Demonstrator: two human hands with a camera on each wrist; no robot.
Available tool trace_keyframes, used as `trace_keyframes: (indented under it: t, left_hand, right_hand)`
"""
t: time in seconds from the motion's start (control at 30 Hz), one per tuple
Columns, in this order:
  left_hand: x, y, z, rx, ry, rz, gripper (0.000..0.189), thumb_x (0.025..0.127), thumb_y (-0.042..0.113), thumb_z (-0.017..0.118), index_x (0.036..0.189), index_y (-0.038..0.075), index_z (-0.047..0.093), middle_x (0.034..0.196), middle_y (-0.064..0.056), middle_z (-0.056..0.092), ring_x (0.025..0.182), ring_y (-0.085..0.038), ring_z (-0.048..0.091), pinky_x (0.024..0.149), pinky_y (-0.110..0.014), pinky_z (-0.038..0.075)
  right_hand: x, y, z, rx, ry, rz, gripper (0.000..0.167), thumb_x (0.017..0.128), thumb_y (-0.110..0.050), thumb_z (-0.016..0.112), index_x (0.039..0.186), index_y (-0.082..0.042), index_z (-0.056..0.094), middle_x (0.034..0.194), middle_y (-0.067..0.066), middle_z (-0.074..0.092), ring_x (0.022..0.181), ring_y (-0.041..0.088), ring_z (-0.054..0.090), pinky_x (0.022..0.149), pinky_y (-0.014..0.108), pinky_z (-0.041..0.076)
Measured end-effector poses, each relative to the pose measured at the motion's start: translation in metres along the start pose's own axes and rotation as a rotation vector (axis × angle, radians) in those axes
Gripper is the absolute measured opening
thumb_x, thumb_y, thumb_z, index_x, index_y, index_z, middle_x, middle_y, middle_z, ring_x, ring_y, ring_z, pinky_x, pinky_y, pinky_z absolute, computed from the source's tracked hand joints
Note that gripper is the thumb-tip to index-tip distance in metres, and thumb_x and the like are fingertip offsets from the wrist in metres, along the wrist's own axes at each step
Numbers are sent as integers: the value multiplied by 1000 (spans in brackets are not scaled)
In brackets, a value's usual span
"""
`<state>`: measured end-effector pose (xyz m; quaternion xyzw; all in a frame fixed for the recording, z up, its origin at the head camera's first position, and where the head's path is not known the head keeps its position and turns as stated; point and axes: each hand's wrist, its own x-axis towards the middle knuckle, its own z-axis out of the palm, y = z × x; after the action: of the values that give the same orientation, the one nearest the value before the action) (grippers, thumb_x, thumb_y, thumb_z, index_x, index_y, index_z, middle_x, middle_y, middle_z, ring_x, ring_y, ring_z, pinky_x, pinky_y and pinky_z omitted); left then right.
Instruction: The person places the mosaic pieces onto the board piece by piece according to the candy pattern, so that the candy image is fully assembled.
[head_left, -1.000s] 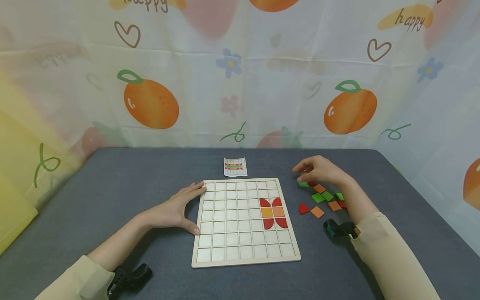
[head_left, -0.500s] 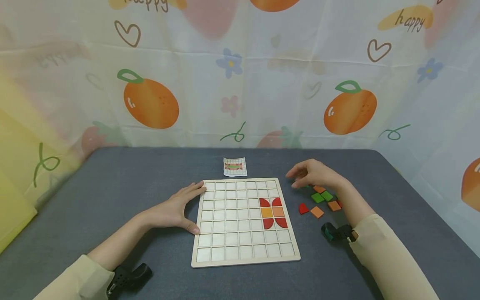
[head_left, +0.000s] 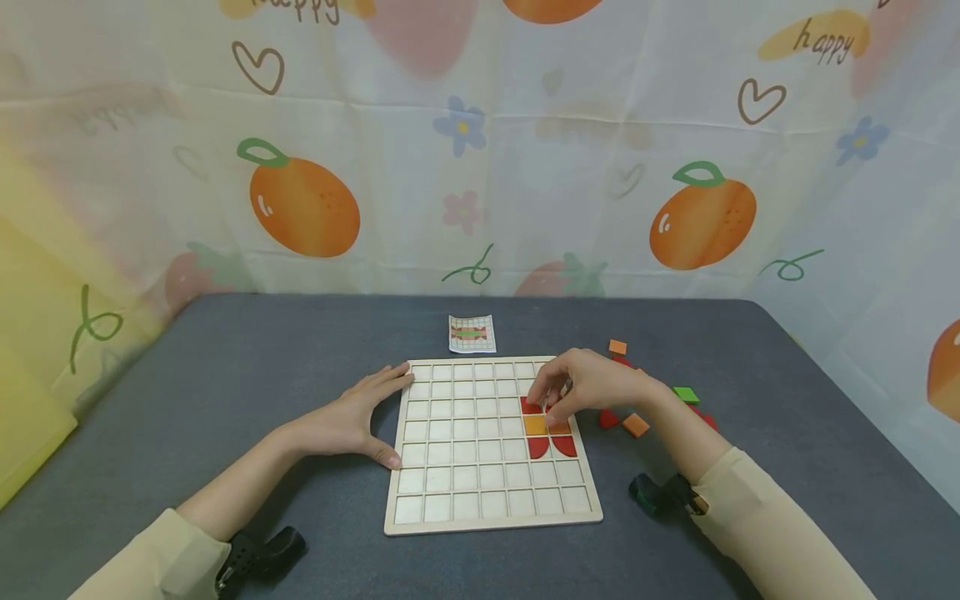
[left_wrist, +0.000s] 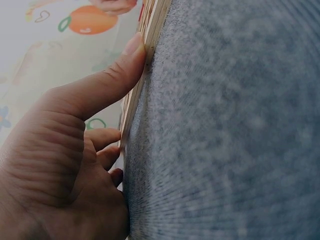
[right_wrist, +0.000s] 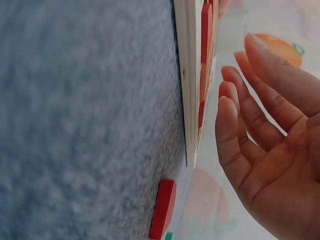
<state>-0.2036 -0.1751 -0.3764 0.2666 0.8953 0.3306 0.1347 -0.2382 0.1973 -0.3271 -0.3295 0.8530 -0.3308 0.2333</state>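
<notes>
Wooden grid board lies flat on the dark tabletop; call its far edge twelve o'clock. It looks thin, stiff and light, so it would probably skid if knocked; its rim seems the place to hold, steadied at nine and three. The left hand touches that rim between nine and ten, thumb and fingers spread well apart, clamped on nothing. Toward two and three sit the inlaid pieces: a yellow-orange square tile, an orange square tile and red quarter-round tiles. They look hard, light and smooth, perhaps slippery, and are likely best pinched by opposite edges.

The right hand arches over them, fingers bent. Whether the fingertips are together on a tile I cannot tell: the head view shows mostly the back of the hand, and the right wrist view shows curved fingers with no tile visible. The upper right quarter-round is mostly covered. Off the board at two o'clock, hand and forearm screen part of the loose tiles. At twelve, the pattern card is too small to read finely.
</notes>
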Motion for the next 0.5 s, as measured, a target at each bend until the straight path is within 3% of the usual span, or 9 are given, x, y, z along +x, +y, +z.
trace_keyframes:
  t: [0.3,0.5]
  left_hand:
    - [0,0,0,0,-1,-1,118,66,47,89,156,6,26,168,-14,11,154,-46,3,112,-77,8]
    - [0,0,0,-1,-1,2,118,66,47,89,156,6,26,168,-14,11,154,-46,3,112,-77,9]
  right_hand:
    - [3,-3,10,-28,-13,23,26,79,-15,82,104,-20,75,100,-2,74,83,12,65,75,27,55]
    - [4,-7,14,-84,-15,-4,25,79,-14,82,103,-18,74,96,-3,73,81,9,64,74,25,55]
